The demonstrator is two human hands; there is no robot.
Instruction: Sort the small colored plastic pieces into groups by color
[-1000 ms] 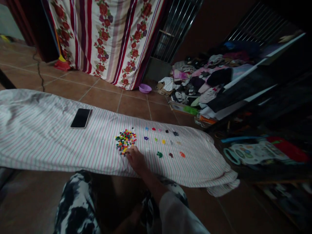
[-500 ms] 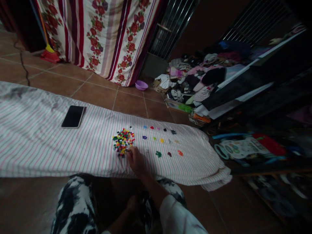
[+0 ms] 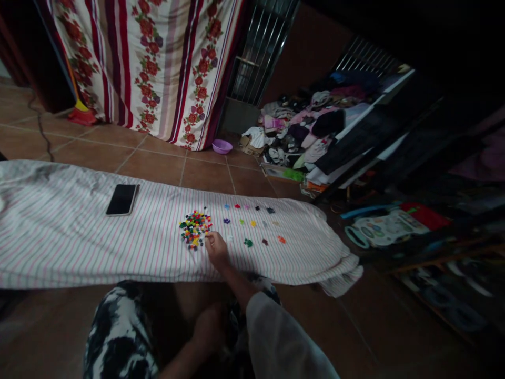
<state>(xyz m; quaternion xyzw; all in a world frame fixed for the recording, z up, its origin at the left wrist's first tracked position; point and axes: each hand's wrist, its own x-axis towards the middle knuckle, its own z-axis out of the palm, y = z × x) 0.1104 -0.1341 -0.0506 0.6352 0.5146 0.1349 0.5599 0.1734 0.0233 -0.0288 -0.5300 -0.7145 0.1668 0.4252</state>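
A mixed pile of small coloured pieces (image 3: 194,226) lies on the striped cloth (image 3: 158,247). My right hand (image 3: 216,249) is at the pile's right edge, fingers pinched together; whatever is between them is too small to make out. Small single-colour groups sit to the right of it in three rows, among them dark green (image 3: 248,242), orange (image 3: 281,239), yellow (image 3: 253,223) and red (image 3: 237,206). My left hand (image 3: 211,326) is low between my knees in shadow, away from the pieces, its fingers hidden in the dark.
A dark-screened phone (image 3: 122,200) lies on the cloth to the left. Beyond the cloth are a purple bowl (image 3: 222,146), a floral curtain (image 3: 169,68), a red broom (image 3: 82,116) and heaped clothes (image 3: 303,123). Shelves with assorted items stand at the right.
The camera view has shifted and tilted slightly. My right hand remains beside the pile, its fingers slightly farther up along the right edge. My left hand shows higher between my knees.
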